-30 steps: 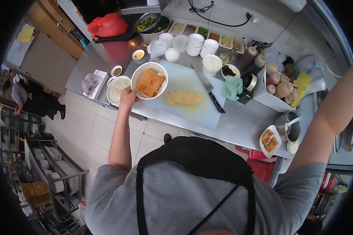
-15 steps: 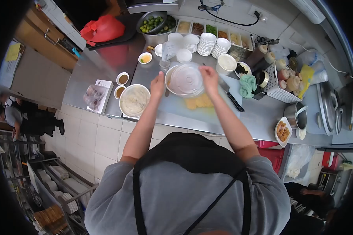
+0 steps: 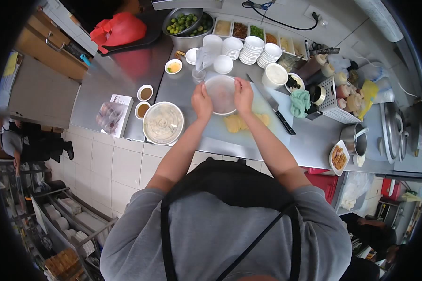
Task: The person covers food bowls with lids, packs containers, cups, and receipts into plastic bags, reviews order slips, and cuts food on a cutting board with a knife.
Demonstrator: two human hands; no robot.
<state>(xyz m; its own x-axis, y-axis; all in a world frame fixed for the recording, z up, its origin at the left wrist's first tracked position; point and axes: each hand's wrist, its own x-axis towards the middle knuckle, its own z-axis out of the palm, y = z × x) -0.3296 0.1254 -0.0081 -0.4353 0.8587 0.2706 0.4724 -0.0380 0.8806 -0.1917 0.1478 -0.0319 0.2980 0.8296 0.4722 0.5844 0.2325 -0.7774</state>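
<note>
A round white tub (image 3: 222, 107) stands on the pale cutting board (image 3: 210, 134), and what looks like its translucent lid (image 3: 222, 89) lies across the top. My left hand (image 3: 202, 101) grips the left side of the rim, fingers curled over the edge. Opposite it, my right hand (image 3: 243, 96) has its fingers bent round the right side. Pale yellow food pieces (image 3: 246, 122) lie on the board just below the tub. To the right rests a black-handled knife (image 3: 281, 117). Left of my left hand sits another round tub under a clear ringed lid (image 3: 163, 123).
Stacked white saucers (image 3: 253, 47), ingredient trays (image 3: 239, 31) and a bowl of green citrus (image 3: 184, 25) line the back. Sauce cups (image 3: 145, 92) stand on the left. A green cloth (image 3: 299, 102) and white basket (image 3: 336, 104) are on the right.
The clear lid, held tilted above the tub earlier, now appears to lie on it. My hands have come closer together onto the rim. The view has shifted slightly.
</note>
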